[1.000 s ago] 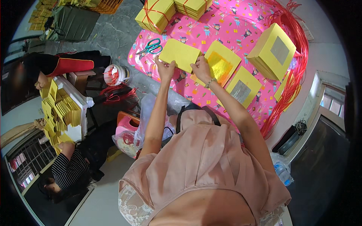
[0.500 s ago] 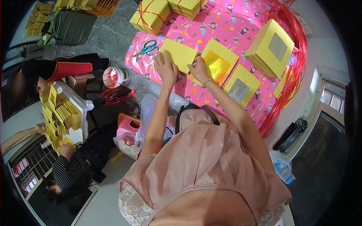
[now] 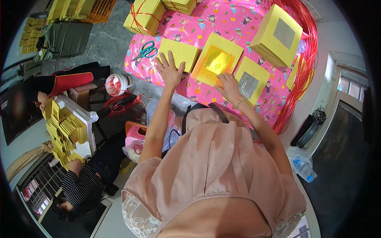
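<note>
My left hand [image 3: 170, 72] lies with its fingers spread over the near edge of a plain yellow paper piece [image 3: 180, 51]. Beside it on the right is a stack of yellow paper sheets with a gold foil square [image 3: 219, 59]. My right hand [image 3: 230, 88] has its fingers bent and pinched at the near right corner of that gold-foil paper; the thumb is partly hidden. Close to the right hand lies yellow paper with a silver foil patch [image 3: 249, 83]. Teal-handled scissors [image 3: 147, 50] rest left of the plain piece.
A pink patterned cover [image 3: 198, 93] spreads over the table. Tied yellow bundles [image 3: 145, 18] stand at the far left, a tall yellow stack [image 3: 272, 47] and hanging red strands [image 3: 307, 59] at the right. A white bucket [image 3: 119, 84] and two co-workers with yellow folded papers [image 3: 73, 125] are leftward.
My right hand has left the plain yellow piece and moved right and nearer, to the gold-foil paper. My left hand's fingers have spread out. The whole view has shifted slightly.
</note>
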Tool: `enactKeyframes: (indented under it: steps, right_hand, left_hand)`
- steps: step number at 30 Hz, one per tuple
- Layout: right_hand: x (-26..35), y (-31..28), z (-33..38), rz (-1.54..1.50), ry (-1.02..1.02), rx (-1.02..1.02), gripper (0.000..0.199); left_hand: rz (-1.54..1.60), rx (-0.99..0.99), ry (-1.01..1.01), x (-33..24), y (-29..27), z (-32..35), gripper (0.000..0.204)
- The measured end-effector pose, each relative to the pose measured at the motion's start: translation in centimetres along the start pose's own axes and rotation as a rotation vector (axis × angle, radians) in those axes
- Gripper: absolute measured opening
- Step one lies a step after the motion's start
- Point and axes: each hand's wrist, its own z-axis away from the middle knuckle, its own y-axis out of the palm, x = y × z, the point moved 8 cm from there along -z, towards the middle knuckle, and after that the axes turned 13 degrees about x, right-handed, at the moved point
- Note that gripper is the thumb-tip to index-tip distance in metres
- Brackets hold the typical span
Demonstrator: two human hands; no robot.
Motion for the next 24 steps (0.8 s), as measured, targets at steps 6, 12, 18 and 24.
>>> enactKeyframes:
  steps: [6,12,18,24]
  right_hand:
    - [0.5,1.0,2.2,0.19,-0.036,-0.021,0.047]
    - [0.1,0.8,2.8,0.121,-0.099,-0.13,0.03]
    - [-1.5,0.1,2.4,-0.141,0.001,-0.192,0.014]
    - [-3.1,0.7,1.4,-0.242,0.047,-0.115,0.017]
  left_hand:
    - [-0.073,0.053,-0.021,-1.2,-1.5,-0.3,0.081]
    - [-0.05,-0.051,0.084,-3.2,-5.2,-0.4,0.07]
    - [0.419,0.267,0.59,-10.3,-4.9,2.6,0.037]
    - [0.25,0.469,0.715,-12.1,1.0,5.3,0.034]
